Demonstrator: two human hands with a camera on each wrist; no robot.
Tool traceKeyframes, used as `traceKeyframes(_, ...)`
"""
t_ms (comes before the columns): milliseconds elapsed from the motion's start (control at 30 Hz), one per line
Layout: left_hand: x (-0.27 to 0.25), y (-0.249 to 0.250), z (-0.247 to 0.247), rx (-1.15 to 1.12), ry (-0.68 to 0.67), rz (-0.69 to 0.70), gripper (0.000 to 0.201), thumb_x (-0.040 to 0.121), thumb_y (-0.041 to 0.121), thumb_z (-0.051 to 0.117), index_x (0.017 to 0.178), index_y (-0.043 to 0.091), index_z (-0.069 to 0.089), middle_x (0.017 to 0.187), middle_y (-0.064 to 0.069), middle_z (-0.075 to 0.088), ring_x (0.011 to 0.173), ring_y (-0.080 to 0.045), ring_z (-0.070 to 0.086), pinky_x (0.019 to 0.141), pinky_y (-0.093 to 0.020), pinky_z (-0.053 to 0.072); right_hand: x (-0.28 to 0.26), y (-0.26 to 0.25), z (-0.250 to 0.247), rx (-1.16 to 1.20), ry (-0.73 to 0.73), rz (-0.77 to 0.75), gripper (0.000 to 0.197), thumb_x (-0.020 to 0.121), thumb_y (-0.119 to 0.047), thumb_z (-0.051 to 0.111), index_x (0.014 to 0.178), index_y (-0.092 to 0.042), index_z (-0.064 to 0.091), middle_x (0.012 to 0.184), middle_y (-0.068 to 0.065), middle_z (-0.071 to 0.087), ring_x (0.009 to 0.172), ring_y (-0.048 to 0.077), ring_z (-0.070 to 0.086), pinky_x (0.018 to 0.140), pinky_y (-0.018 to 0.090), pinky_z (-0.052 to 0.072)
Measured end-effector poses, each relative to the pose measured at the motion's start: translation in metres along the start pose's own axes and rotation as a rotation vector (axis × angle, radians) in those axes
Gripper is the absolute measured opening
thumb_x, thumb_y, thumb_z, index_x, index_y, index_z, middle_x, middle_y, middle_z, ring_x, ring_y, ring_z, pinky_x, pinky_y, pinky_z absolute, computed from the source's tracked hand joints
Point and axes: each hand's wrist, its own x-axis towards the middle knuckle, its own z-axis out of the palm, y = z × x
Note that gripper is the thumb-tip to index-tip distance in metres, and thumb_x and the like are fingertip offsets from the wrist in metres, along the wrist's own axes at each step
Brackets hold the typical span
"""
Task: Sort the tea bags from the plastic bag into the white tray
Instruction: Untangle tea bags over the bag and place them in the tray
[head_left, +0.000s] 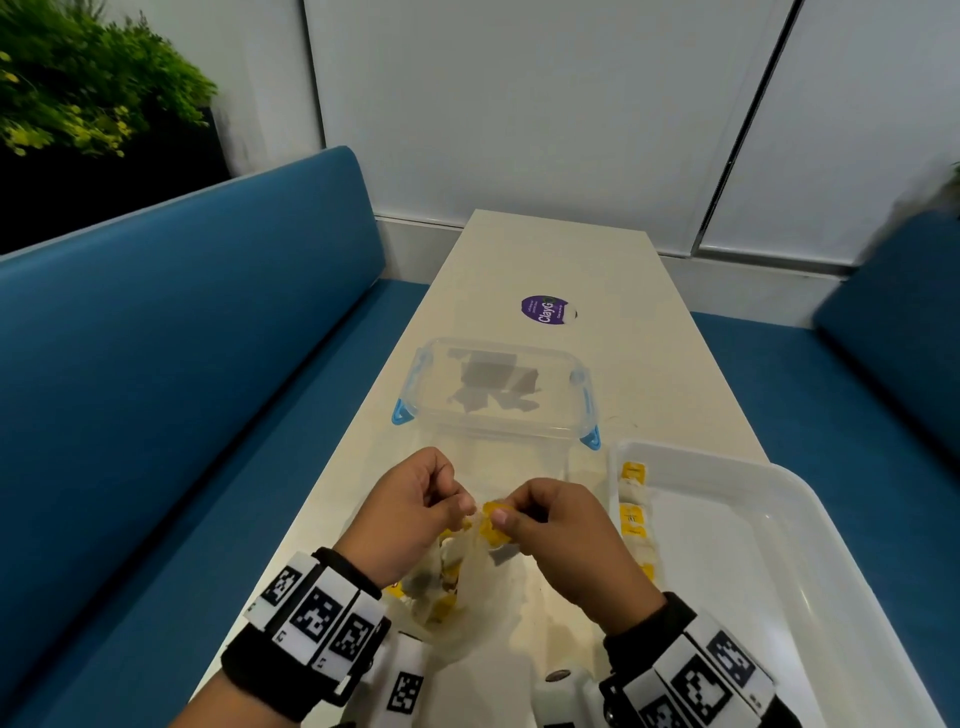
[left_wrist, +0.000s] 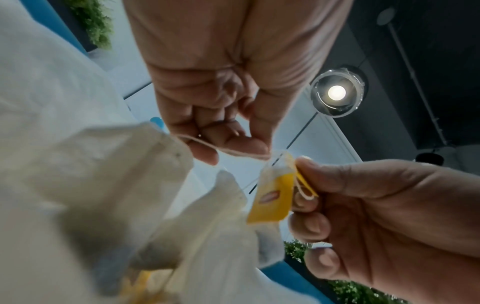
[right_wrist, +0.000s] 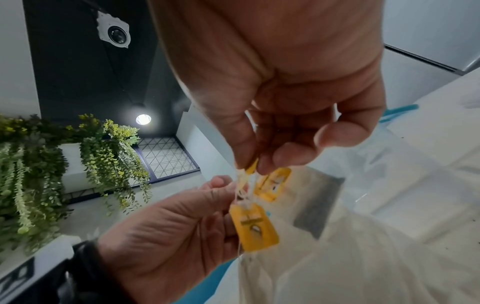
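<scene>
The white tray (head_left: 810, 499) lies just right of the two hands, a row of tea bags (head_left: 635, 517) along its near-left wall, and the clear plastic bag (head_left: 483, 582) sags on the table (head_left: 545, 260) directly beneath them. The left hand (head_left: 410, 512) pinches a thin string (left_wrist: 233, 151) between thumb and fingertips. Almost touching it, the right hand (head_left: 558, 525) pinches a yellow tag (left_wrist: 275, 197) tangled in that string.
</scene>
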Motion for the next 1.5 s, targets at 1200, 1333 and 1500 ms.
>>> traceKeyframes(1200,-0.011,-0.001,-0.005,0.134,-0.115,-0.010,0.030,0.077,-0.006,0.068,0.081,0.024,0.068,0.078,0.002,0.069,0.075,-0.010,0.066,0.075,-0.022,0.055,0.004,0.007,0.009,0.022,0.070,-0.011,0.014,0.089,-0.011,0.061,0.077,-0.019,0.063,0.076,0.001,0.066,0.067,0.009,0.058,0.066,0.023,0.048)
traceKeyframes(1333,-0.010,-0.003,-0.003,0.220,-0.084,0.011,0.020,0.077,0.004,0.073,0.075,0.024,0.068,0.075,0.002,0.069,0.074,-0.015,0.065,0.076,-0.029,0.056,0.003,0.007,0.008,0.045,0.065,-0.011,0.013,0.089,-0.009,0.059,0.078,-0.016,0.062,0.073,0.001,0.066,0.063,0.005,0.059,0.059,0.016,0.043)
traceKeyframes(1500,-0.008,-0.002,-0.006,0.197,-0.038,0.020,0.021,0.078,0.007,0.072,0.069,0.025,0.068,0.072,0.003,0.068,0.073,-0.014,0.063,0.074,-0.029,0.054,0.002,0.007,0.006,0.065,0.095,-0.015,0.012,0.089,-0.008,0.059,0.083,-0.018,0.061,0.067,-0.002,0.060,0.057,0.002,0.053,0.059,0.018,0.041)
